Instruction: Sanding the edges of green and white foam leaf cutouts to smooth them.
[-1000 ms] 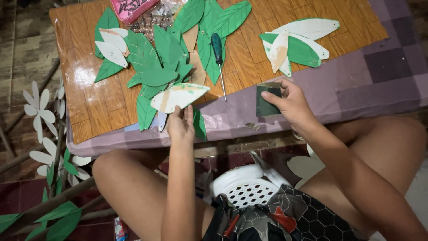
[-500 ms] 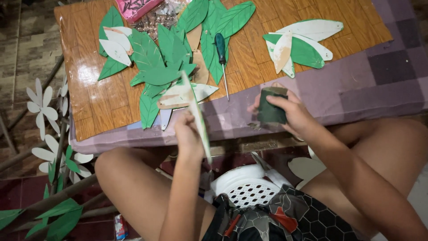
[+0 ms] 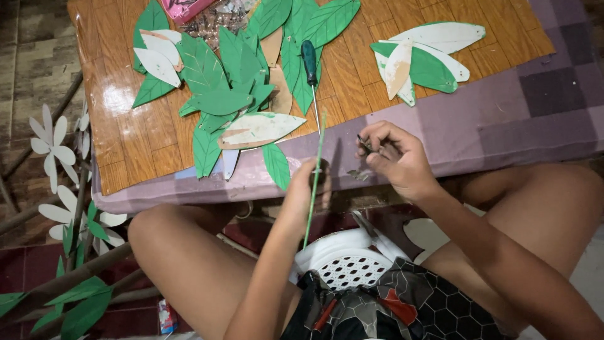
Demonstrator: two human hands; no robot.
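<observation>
Two bare hands work at the near edge of the wooden table [image 3: 138, 145], where green and white cut-out leaves [image 3: 220, 82] lie heaped beside a green-handled screwdriver [image 3: 309, 60]. Left hand [image 3: 308, 192] grips a thin green leaf piece [image 3: 314, 182] edge-on, upright before the purple cloth. Right hand [image 3: 393, 157] pinches something small and dark I cannot identify.

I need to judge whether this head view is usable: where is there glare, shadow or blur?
Head view: bright glare on the glossy wooden tabletop at left; the right hand is slightly motion-blurred, so what its fingers pinch is unreadable; the left hand sits in shadow below the table edge, holding an edge-on green leaf cutout; the cutouts and screwdriver on the table are sharp.
</observation>
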